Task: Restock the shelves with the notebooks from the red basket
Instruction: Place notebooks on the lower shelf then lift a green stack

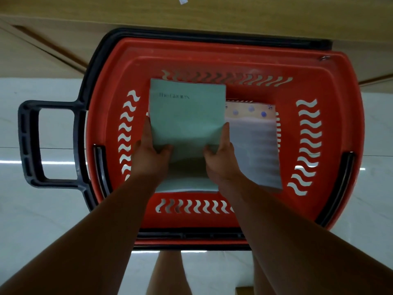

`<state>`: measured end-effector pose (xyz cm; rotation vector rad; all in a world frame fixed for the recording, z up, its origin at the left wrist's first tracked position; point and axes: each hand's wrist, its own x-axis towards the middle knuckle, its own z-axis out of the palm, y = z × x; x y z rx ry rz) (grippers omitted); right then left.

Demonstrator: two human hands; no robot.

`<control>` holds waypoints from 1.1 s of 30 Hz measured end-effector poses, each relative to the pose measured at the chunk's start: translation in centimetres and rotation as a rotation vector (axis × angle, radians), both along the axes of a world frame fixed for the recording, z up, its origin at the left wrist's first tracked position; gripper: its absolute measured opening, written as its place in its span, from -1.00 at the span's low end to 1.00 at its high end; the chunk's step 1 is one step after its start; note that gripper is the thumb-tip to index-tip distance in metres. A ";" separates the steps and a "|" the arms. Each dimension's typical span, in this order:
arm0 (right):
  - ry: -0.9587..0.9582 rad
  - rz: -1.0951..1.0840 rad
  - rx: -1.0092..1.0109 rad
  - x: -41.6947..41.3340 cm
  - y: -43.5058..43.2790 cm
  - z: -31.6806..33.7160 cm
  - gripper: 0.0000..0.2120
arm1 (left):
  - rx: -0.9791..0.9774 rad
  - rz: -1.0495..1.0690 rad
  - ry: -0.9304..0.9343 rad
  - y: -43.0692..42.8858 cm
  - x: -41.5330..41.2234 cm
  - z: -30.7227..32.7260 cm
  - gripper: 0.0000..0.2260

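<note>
Both left hand & right hand pinch our teal notebook, fingers curled; light, bendy imo, so we grip side edges.

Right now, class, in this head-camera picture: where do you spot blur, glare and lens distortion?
Head view: blur smears the title on the green notebook and the striped notebook beside it; glare streaks lie on the floor; the wide lens bows the red basket.

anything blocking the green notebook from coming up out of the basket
Nothing visible does: the left hand and right hand grip the green notebook, nothing lies on it, and the red basket is open above.
</note>
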<state>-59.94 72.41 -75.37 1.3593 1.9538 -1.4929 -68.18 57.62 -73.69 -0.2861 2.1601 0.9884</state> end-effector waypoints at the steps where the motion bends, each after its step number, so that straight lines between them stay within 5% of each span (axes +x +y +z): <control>1: 0.003 -0.022 -0.009 0.0 0.0 0.1 -0.13 | 0.006 -0.018 0.015 0.0 0.0 0.4 -0.21; 8: -0.030 -0.029 -0.047 -0.2 1.7 3.9 -0.34 | 0.256 0.005 -0.070 0.3 0.3 4.1 -0.14; 12: -0.071 0.047 -0.077 0.0 3.6 5.8 -0.26 | 0.392 0.130 -0.162 0.9 0.6 7.4 -0.17; 15: -0.067 0.080 -0.116 0.5 4.4 10.8 -0.47 | 0.428 0.147 -0.156 1.7 1.3 11.6 -0.16; 18: -0.018 0.053 -0.173 1.9 5.0 16.1 -0.65 | 0.462 0.143 -0.147 2.0 2.1 17.6 -0.17; 24: 0.029 0.050 -0.265 3.9 5.7 30.2 -0.59 | 0.536 0.189 -0.161 2.7 4.1 32.6 -0.18; 33: 0.210 -0.043 -0.381 5.1 9.3 49.5 -0.49 | 0.574 0.258 0.069 6.8 6.5 54.1 -0.27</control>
